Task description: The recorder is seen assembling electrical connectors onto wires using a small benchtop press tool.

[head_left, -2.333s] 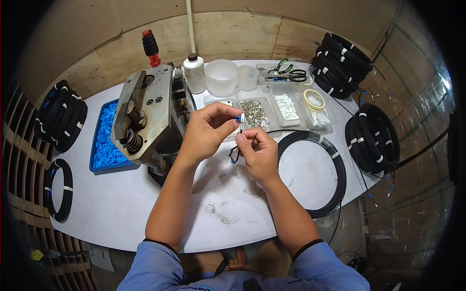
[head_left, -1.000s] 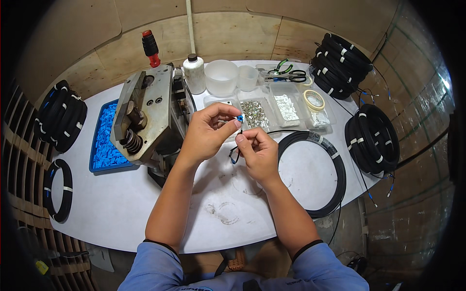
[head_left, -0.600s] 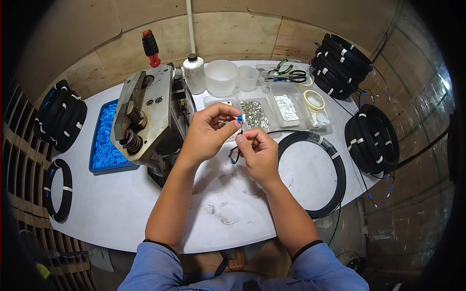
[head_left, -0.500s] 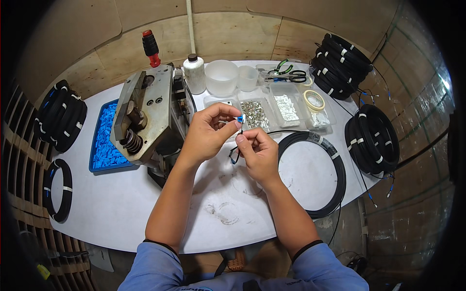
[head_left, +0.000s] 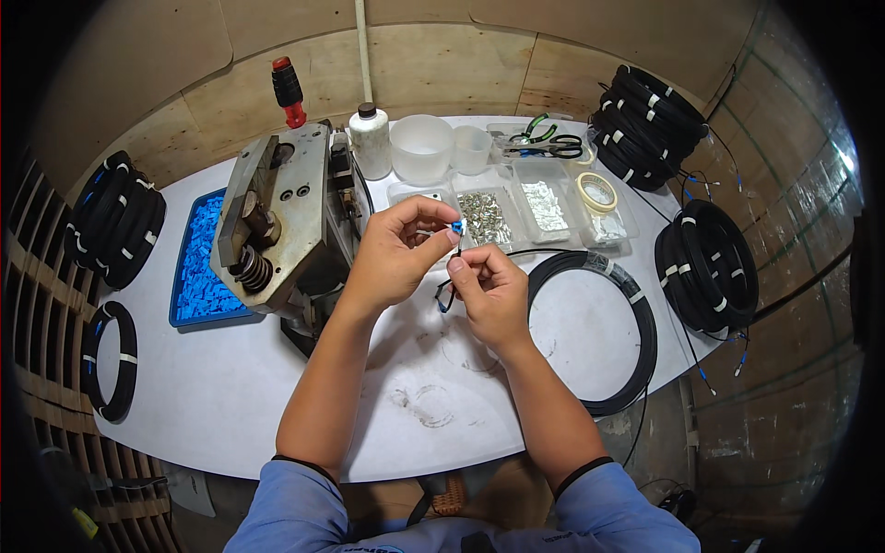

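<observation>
Above the middle of the table, my left hand (head_left: pixel 398 251) pinches a small blue plastic connector piece (head_left: pixel 456 227) between thumb and forefinger. Close beside it, my right hand (head_left: pixel 490 293) is closed on a thin black cable (head_left: pixel 459 248) just below the blue piece. The cable end reaches up to the connector; whether it sits inside is too small to tell. A short dark loop of cable (head_left: pixel 443 297) hangs at the right thumb. More black cable runs from behind the right hand to a large coil (head_left: pixel 648 336) lying on the table.
A metal press (head_left: pixel 293 217) stands left of my hands, beside a blue tray (head_left: pixel 214 322) of blue connector pieces. Behind are a bin of metal terminals (head_left: pixel 482 210), clear tubs (head_left: pixel 422 147), a bottle (head_left: pixel 370 143), scissors (head_left: pixel 562 146) and tape (head_left: pixel 597 191). Cable coils (head_left: pixel 650 124) flank the table.
</observation>
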A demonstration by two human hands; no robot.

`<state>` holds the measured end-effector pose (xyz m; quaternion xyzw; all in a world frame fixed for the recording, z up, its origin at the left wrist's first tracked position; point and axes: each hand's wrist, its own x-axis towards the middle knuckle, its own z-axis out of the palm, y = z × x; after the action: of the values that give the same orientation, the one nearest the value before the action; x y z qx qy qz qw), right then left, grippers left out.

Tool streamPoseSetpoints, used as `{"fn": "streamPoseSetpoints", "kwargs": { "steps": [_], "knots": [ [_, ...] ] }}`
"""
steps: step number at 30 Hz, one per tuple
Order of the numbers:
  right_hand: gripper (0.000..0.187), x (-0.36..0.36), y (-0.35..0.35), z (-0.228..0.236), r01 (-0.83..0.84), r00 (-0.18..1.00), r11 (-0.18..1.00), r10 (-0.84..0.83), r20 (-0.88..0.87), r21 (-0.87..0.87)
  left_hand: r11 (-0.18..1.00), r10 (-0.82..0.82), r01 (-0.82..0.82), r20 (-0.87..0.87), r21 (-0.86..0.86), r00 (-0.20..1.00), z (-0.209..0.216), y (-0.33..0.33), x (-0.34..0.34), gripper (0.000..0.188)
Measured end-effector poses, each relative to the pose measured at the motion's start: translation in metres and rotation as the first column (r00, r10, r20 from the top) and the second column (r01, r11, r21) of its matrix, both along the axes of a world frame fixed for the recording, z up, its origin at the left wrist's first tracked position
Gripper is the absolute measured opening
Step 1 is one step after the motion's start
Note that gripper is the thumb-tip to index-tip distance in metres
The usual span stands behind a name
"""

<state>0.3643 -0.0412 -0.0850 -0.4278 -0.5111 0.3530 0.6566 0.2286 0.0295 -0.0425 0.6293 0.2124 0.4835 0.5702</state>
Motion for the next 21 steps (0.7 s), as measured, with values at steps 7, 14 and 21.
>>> {"fn": "streamPoseSetpoints", "kwargs": {
  "steps": [7, 14, 21],
  "knots": [
    [0.015, 0.0002, 0.0004, -0.0012, 0.008, 1.0, 1.0, -0.008, 0.011, 0.009, 1.0, -0.012, 0.012, 0.013, 0.0, 1.0, -0.0005, 0.0002, 0.0001, 0.017],
    [0.013, 0.0016, -0.0001, -0.0009, -0.014, 0.999, 1.0, 0.014, 0.031, 0.006, 1.0, -0.015, 0.015, 0.02, 0.002, 1.0, -0.0013, 0.0009, -0.0002, 0.017],
    [0.013, 0.0015, -0.0001, -0.0012, -0.017, 1.0, 1.0, 0.017, 0.021, 0.008, 1.0, -0.002, 0.003, 0.009, -0.01, 1.0, 0.0, -0.0002, 0.0002, 0.016]
  ]
}}
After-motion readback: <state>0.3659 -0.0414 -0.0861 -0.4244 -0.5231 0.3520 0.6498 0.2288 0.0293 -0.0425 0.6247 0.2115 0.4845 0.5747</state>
